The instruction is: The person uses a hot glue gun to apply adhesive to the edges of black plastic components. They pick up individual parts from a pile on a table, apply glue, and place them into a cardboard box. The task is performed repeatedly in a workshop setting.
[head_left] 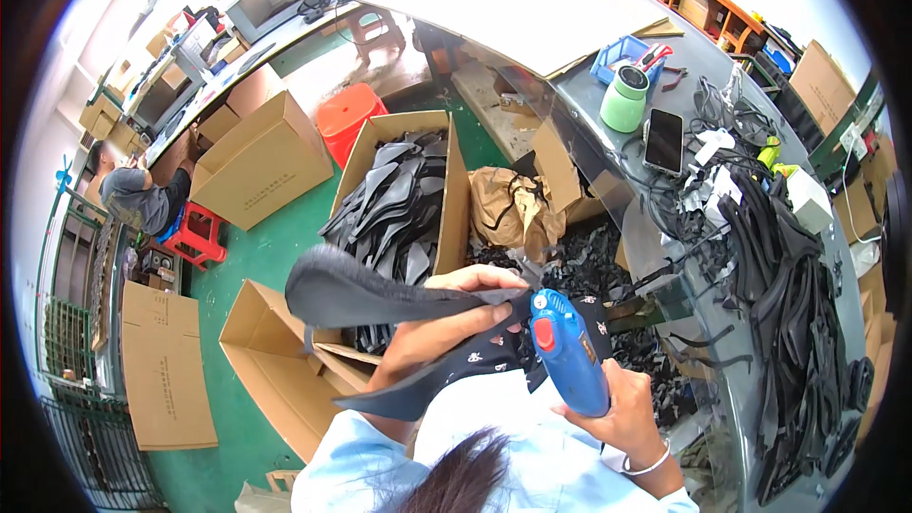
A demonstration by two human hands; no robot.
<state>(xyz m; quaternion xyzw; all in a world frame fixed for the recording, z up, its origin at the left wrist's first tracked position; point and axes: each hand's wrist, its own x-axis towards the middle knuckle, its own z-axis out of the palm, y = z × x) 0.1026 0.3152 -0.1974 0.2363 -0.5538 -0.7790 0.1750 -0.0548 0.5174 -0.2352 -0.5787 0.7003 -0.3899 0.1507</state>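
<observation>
Two hands are being used: a black shaped piece [380, 293] is being pinched in the left hand [454, 315] at chest height, while a blue glue gun [570, 351] is being gripped by the right hand [627, 413]. Its nozzle is best being kept at the piece's edge, fingers clear.

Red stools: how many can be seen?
2. One red stool stands beside the open box of black pieces; another is by the seated person at far left. Others may be hidden.

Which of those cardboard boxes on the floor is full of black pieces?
The open box standing beside the orange stool, just beyond the left hand. The box behind is closed; the near one looks empty.
</observation>
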